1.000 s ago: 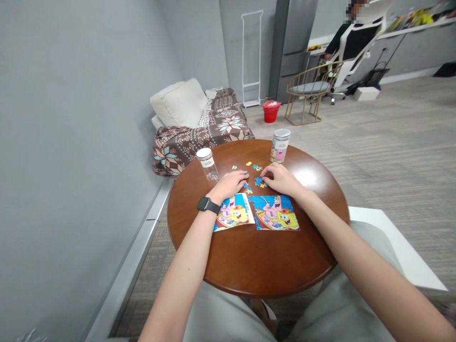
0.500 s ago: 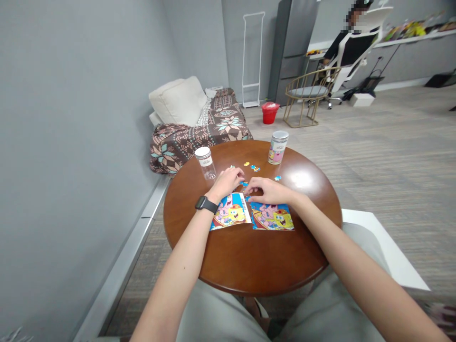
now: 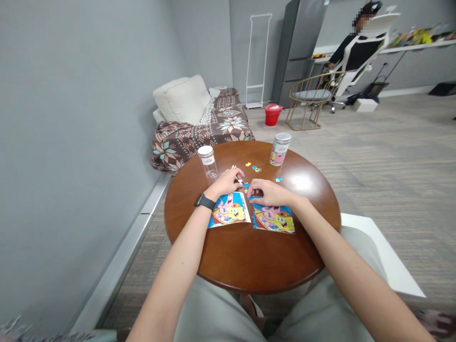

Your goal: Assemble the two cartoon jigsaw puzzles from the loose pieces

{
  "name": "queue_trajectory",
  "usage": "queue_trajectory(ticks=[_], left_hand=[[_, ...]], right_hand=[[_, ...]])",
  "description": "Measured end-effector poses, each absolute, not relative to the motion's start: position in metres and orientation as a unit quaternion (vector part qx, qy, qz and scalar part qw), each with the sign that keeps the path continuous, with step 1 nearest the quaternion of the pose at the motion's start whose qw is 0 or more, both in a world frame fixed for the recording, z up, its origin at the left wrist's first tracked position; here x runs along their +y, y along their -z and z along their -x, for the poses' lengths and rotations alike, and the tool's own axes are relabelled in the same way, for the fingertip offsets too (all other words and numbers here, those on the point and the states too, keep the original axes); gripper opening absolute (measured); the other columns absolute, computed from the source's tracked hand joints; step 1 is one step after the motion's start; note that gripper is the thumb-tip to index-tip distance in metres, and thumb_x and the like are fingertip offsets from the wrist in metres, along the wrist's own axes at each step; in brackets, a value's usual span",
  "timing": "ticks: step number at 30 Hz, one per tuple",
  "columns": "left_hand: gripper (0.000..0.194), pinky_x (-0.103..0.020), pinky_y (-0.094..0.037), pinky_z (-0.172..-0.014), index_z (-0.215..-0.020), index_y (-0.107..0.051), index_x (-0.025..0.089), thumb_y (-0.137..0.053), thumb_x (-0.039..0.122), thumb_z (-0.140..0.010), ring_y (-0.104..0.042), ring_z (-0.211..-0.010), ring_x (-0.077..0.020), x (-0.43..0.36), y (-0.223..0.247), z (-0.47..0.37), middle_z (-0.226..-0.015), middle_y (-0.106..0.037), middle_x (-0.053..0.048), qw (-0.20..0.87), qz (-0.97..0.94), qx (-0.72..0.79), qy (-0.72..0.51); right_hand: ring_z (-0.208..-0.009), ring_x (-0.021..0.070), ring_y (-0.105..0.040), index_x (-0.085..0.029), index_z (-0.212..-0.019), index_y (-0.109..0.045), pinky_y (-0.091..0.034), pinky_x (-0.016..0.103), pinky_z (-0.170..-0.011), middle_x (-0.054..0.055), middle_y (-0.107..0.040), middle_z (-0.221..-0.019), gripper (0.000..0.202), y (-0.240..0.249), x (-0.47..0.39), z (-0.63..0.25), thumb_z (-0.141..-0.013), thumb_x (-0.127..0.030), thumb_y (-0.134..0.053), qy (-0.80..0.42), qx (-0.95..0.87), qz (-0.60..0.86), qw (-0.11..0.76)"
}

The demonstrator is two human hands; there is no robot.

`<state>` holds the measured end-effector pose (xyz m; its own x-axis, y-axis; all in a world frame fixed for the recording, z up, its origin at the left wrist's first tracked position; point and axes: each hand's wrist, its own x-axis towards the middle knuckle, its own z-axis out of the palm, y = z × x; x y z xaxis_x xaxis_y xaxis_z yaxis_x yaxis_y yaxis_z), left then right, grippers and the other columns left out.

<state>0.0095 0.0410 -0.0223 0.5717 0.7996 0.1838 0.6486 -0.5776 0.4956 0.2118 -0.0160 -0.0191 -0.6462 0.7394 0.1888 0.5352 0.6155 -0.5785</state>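
On the round brown table [image 3: 249, 266] lie a cartoon picture sheet [image 3: 231, 211] at left and a partly covered cartoon puzzle [image 3: 274, 219] at right. My left hand [image 3: 230, 181], a black watch on its wrist, is above the sheet's top edge, its fingers closed around a small whitish piece [image 3: 240, 181]. My right hand [image 3: 267, 191] rests at the puzzle's upper edge, fingers curled down; whatever they hold is too small to name. Loose puzzle pieces [image 3: 256, 168] lie beyond the hands, one blue piece [image 3: 279, 179] further right.
A clear jar [image 3: 210, 168] with a white lid stands at the table's back left, a printed jar [image 3: 280, 151] at the back right. Beyond are a sofa [image 3: 221, 121], a red bin [image 3: 272, 116], a gold-framed chair [image 3: 311, 95] and a seated person.
The view has shifted slightly. My left thumb and fingers have shifted, and a whitish piece now shows at them. My right hand stays at the puzzle's upper edge.
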Motion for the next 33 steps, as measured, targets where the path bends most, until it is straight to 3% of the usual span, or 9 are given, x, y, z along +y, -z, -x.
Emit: queue_trajectory(ticks=[10,18,24,33], left_hand=[[0.004,-0.026,-0.046,-0.071,-0.080,-0.061,0.015,-0.061,0.019,-0.078,-0.058,-0.072,-0.0136,0.035,0.011,-0.007,-0.077,-0.063,-0.002,0.269,-0.846,0.405,-0.221],[0.021,-0.029,-0.050,-0.076,-0.086,-0.058,0.014,-0.071,0.021,-0.071,-0.064,-0.077,-0.0135,0.022,0.000,-0.017,-0.084,-0.067,-0.003,0.500,-0.812,0.262,-0.151],[0.019,-0.027,-0.051,-0.073,-0.083,-0.058,0.014,-0.072,0.017,-0.071,-0.065,-0.075,-0.0128,0.019,0.001,-0.022,-0.082,-0.068,-0.003,0.499,-0.822,0.251,-0.105],[0.014,-0.026,-0.051,-0.075,-0.083,-0.058,0.013,-0.067,0.011,-0.072,-0.066,-0.077,-0.0125,0.021,0.002,-0.019,-0.083,-0.070,-0.003,0.464,-0.829,0.288,-0.122]], right_hand=[[-0.074,0.0153,-0.056,-0.017,-0.086,-0.067,-0.046,0.028,-0.070,0.004,-0.063,-0.084,0.018,0.016,-0.014,-0.224,-0.070,-0.026,-0.070,-0.285,-0.867,0.363,0.190],[-0.070,0.0147,-0.055,-0.015,-0.088,-0.064,-0.043,0.027,-0.065,0.003,-0.062,-0.078,0.019,0.005,-0.014,-0.238,-0.073,-0.028,-0.063,-0.336,-0.837,0.391,0.180],[-0.063,0.0131,-0.051,-0.015,-0.086,-0.064,-0.041,0.026,-0.061,0.001,-0.058,-0.070,0.019,0.007,-0.014,-0.236,-0.071,-0.027,-0.063,-0.327,-0.833,0.412,0.169],[-0.064,0.0136,-0.053,-0.017,-0.086,-0.066,-0.041,0.026,-0.061,0.002,-0.062,-0.074,0.019,0.010,-0.013,-0.233,-0.071,-0.029,-0.065,-0.330,-0.838,0.402,0.164]])
